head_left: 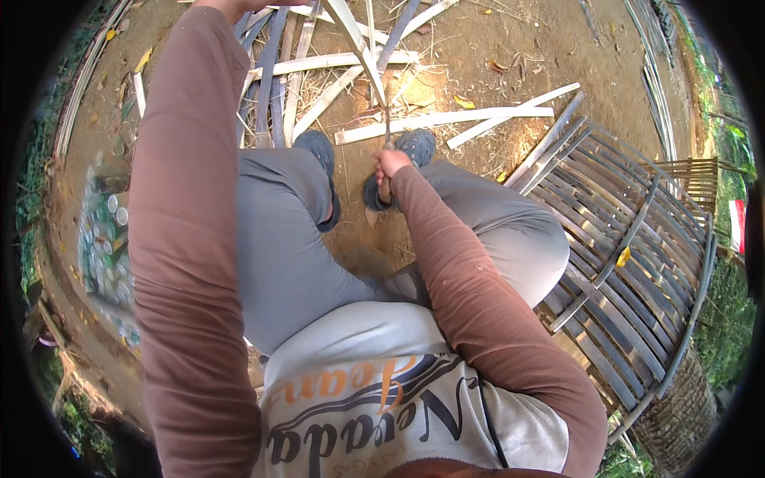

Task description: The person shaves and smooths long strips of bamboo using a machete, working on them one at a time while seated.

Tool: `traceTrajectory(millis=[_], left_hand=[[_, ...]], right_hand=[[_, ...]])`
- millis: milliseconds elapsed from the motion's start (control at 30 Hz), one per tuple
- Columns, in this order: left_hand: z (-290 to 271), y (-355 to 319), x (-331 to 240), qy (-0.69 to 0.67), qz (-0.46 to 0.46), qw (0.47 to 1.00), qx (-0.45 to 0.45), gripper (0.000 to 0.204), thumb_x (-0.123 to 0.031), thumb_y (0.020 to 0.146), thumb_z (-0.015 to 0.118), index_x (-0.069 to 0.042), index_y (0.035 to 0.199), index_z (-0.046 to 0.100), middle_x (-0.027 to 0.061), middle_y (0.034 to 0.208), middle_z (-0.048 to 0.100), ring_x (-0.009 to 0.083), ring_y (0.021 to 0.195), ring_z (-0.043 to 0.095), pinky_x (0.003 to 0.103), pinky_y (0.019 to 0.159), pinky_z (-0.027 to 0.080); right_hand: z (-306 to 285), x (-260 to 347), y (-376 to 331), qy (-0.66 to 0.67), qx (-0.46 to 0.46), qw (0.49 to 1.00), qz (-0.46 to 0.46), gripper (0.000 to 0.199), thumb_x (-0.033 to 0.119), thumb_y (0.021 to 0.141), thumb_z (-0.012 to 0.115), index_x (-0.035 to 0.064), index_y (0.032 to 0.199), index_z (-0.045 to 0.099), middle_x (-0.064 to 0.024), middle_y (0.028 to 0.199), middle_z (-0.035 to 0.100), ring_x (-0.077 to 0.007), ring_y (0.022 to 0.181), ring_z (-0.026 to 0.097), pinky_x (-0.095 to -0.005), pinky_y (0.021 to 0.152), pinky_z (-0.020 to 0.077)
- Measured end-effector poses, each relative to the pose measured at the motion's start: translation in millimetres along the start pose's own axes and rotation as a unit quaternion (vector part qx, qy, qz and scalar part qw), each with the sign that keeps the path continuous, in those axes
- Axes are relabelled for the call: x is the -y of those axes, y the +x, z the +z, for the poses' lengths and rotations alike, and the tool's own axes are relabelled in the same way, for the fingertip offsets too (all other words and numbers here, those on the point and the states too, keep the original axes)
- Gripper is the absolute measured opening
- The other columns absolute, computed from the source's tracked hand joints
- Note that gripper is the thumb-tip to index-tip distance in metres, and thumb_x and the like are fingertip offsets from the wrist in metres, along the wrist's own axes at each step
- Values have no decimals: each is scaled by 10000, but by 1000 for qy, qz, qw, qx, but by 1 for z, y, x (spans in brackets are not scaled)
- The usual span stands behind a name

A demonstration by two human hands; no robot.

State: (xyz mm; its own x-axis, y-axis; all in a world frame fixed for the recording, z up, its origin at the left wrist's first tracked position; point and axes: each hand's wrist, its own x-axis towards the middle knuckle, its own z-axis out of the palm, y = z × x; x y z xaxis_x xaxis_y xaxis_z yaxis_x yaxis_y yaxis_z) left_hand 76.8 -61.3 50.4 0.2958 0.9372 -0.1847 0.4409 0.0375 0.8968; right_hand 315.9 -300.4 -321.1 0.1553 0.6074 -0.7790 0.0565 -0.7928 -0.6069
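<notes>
Right hand (389, 165) is low between the knees, fingers clamped together round the handle of a thin dark blade (387, 127). The blade stands upright out of the top of the fist, just in front of the two dark grey perforated clogs (414, 145).

The blade's tip meets a long pale split bamboo strip (356, 40) — the strip runs up and away from the right hand toward the top edge of the view. Whether the edge sits inside the strip or only against it cannot be told.

Left hand (231, 6) is raised far ahead and to the left of the right hand, at the top rim of the picture. Only its heel shows, the fingers are cut off, so its grip cannot be told. The brown sleeve of that arm fills the left of the view.

Beyond the right hand, scattered on the bare brown earth ground (510, 40): a loose heap of pale and grey bamboo slats (446, 119), lying crossed.

To the right of the right hand, past the knee — a large round woven bamboo lattice panel (629, 263) of dark slats with a bent rim.

To the left of the left arm, a cluster of pale round cans (107, 239) on the ground.
</notes>
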Motion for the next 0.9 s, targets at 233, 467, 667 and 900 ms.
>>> traceTrajectory(millis=[233, 467, 667, 900], left_hand=[[6, 2, 5, 10, -25, 1000, -9, 250, -123, 962, 637, 33, 1139, 720, 153, 986, 754, 231, 856, 760, 342, 735, 641], [2, -1, 4, 5, -13, 1000, -6, 243, -123, 970, 629, -1, 1159, 721, 139, 998, 752, 222, 861, 756, 339, 738, 640], [8, -3, -1, 3, -10, 1000, 18, 241, -139, 979, 628, -19, 1169, 714, 119, 1017, 744, 208, 884, 746, 332, 770, 635], [14, -19, -17, 115, 79, 990, -23, 285, -200, 941, 635, -42, 1149, 747, 116, 1008, 758, 199, 866, 743, 344, 777, 614]], right_hand=[[-3, 122, -61, 246, 39, 968, -29, 227, 151, 966, 648, 103, 791, 511, -13, 608, 507, -151, 488, 476, -338, 467, 414], [-12, 89, -60, 61, -62, 985, -151, 204, 189, 920, 720, 33, 893, 592, -49, 636, 598, -156, 503, 544, -334, 501, 436], [-6, 45, -44, 165, 88, 973, 135, 183, 150, 982, 566, 79, 817, 532, -39, 578, 489, -197, 477, 465, -380, 454, 392], [-24, 204, -99, 202, 37, 951, -231, 195, 172, 946, 682, 95, 854, 529, -12, 603, 498, -148, 484, 497, -339, 459, 432]])
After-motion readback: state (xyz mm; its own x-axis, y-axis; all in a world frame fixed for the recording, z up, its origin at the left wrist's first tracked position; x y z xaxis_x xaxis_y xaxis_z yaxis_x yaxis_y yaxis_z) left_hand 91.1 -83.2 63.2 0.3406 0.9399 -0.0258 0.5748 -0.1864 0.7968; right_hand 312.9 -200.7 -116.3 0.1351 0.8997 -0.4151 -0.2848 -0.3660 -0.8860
